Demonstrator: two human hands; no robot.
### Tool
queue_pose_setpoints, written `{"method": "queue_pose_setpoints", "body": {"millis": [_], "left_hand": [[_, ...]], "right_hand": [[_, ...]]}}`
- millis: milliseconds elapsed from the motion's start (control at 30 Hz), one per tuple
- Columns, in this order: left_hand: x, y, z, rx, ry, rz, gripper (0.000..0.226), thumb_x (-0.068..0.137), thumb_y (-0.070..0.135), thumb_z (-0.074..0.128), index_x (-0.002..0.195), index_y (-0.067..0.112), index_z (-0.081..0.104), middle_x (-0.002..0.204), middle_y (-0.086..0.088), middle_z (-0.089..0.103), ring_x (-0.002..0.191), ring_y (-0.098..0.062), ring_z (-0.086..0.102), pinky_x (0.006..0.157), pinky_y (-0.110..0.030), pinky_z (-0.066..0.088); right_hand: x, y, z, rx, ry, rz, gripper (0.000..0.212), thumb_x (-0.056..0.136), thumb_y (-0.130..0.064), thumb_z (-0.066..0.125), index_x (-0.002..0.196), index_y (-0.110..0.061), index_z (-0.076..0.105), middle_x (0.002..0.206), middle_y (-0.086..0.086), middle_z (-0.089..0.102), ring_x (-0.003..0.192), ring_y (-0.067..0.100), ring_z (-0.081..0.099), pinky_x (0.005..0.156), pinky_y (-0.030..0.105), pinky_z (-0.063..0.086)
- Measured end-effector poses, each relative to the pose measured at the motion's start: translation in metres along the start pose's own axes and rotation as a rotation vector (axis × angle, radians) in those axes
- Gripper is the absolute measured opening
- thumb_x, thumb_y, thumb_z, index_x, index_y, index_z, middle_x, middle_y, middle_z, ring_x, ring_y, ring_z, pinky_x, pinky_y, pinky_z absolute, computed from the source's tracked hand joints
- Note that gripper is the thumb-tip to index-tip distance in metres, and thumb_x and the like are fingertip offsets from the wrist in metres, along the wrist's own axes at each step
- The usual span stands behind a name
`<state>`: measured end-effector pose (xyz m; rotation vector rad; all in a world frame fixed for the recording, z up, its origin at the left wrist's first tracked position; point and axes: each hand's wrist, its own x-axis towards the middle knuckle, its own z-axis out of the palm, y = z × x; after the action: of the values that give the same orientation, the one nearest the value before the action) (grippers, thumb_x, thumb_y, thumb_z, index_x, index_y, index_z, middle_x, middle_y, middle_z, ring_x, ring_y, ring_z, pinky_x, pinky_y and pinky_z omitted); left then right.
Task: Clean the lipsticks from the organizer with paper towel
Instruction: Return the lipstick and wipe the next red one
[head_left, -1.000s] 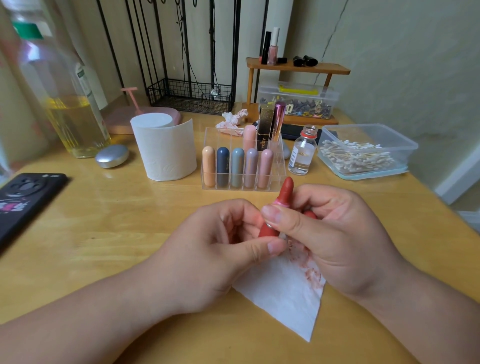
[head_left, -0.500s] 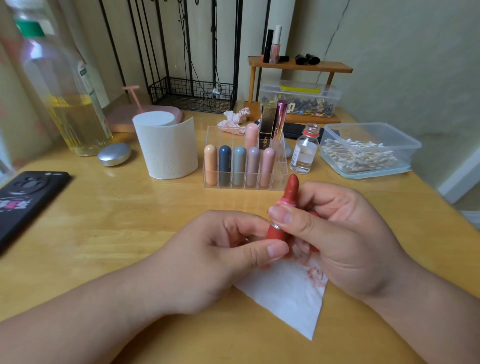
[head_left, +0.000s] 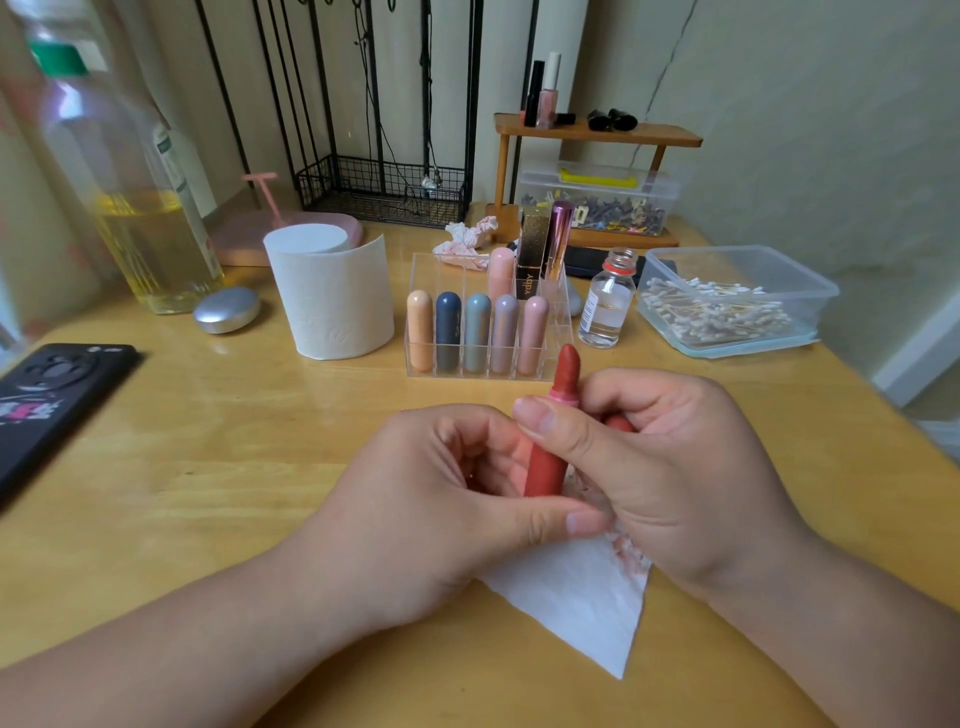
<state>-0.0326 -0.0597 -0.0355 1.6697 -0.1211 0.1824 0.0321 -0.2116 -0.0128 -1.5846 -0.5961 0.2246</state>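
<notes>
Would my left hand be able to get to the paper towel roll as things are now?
Likely yes, once it lets go: the left hand grips the red lipstick along with the right hand, but bare table lies between it and the paper towel roll, with nothing in the way.

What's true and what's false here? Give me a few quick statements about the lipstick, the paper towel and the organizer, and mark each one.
1. The left hand and right hand both hold the uncapped red lipstick. True.
2. The white paper towel sheet beneath the hands is spotless. False: reddish smears mark it near the right hand.
3. The clear acrylic organizer has five rounded coloured tubes in its front row. True.
4. The white paper roll stands right of the organizer. False: it stands to its left.
</notes>
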Motion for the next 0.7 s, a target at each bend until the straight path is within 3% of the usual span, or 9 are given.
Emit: {"method": "queue_pose_setpoints", "body": {"millis": [67,133,233,300,533,600,667,700], "left_hand": [[-0.001,-0.001,0.003,0.025,0.019,0.019,0.034,0.064,0.039,0.088,0.069,0.011,0.069,0.062,-0.005,0.065,0.058,-0.031,0.056,0.060,-0.047,0.053],[-0.001,-0.001,0.003,0.009,-0.007,0.024,0.024,0.073,0.032,0.086,0.072,0.013,0.073,0.063,-0.006,0.067,0.059,-0.032,0.061,0.061,-0.052,0.057],[0.000,0.002,0.001,-0.049,-0.109,0.021,0.005,0.077,0.018,0.079,0.074,0.018,0.076,0.065,-0.006,0.068,0.060,-0.022,0.065,0.061,-0.038,0.059],[0.002,0.005,-0.002,-0.057,-0.159,0.019,0.010,0.077,0.012,0.076,0.072,0.020,0.075,0.065,-0.010,0.069,0.059,-0.020,0.066,0.061,-0.030,0.057],[0.006,0.005,-0.009,-0.062,-0.270,-0.038,0.010,0.085,0.011,0.071,0.076,0.009,0.073,0.071,-0.019,0.071,0.066,-0.026,0.067,0.069,-0.029,0.055],[0.005,0.004,-0.005,-0.035,-0.207,-0.012,0.012,0.086,0.015,0.071,0.079,0.006,0.071,0.070,-0.017,0.068,0.065,-0.024,0.065,0.069,-0.030,0.055],[0.003,0.000,0.000,0.021,-0.059,0.018,0.021,0.084,0.024,0.078,0.079,0.006,0.069,0.067,-0.014,0.062,0.061,-0.024,0.059,0.062,-0.037,0.057],[0.001,-0.002,0.002,0.076,0.023,0.029,0.028,0.080,0.032,0.081,0.078,0.007,0.069,0.067,-0.013,0.061,0.060,-0.028,0.057,0.060,-0.044,0.057]], "right_hand": [[-0.001,-0.002,0.002,0.055,-0.027,0.007,0.031,0.071,-0.027,0.082,0.059,-0.005,0.064,0.047,0.006,0.053,0.041,0.010,0.043,0.041,0.018,0.035],[-0.002,-0.003,0.001,0.144,-0.065,0.006,0.032,0.072,-0.017,0.077,0.064,0.008,0.059,0.048,0.012,0.057,0.040,0.013,0.052,0.041,0.019,0.043],[-0.002,-0.006,0.000,0.190,-0.140,-0.001,0.032,0.076,-0.012,0.075,0.068,0.012,0.055,0.054,0.028,0.060,0.041,0.028,0.059,0.039,0.031,0.049],[-0.002,-0.006,0.000,0.214,-0.182,0.002,0.032,0.078,-0.011,0.074,0.070,0.011,0.052,0.056,0.031,0.059,0.041,0.036,0.059,0.038,0.040,0.050],[0.002,-0.002,-0.001,0.249,-0.212,0.028,0.031,0.082,-0.009,0.071,0.072,0.009,0.047,0.055,0.035,0.055,0.041,0.042,0.058,0.038,0.056,0.043],[0.005,-0.002,-0.002,0.157,-0.116,0.010,0.038,0.080,-0.016,0.076,0.071,0.009,0.051,0.053,0.026,0.058,0.041,0.029,0.058,0.039,0.044,0.047],[0.006,-0.004,-0.001,-0.008,0.027,-0.047,0.043,0.073,-0.024,0.084,0.068,0.010,0.058,0.048,0.009,0.051,0.039,0.009,0.046,0.040,0.020,0.038],[0.006,-0.004,0.000,-0.040,0.073,-0.059,0.043,0.069,-0.025,0.082,0.067,0.011,0.060,0.045,0.006,0.048,0.037,0.003,0.042,0.039,0.016,0.034]]}}
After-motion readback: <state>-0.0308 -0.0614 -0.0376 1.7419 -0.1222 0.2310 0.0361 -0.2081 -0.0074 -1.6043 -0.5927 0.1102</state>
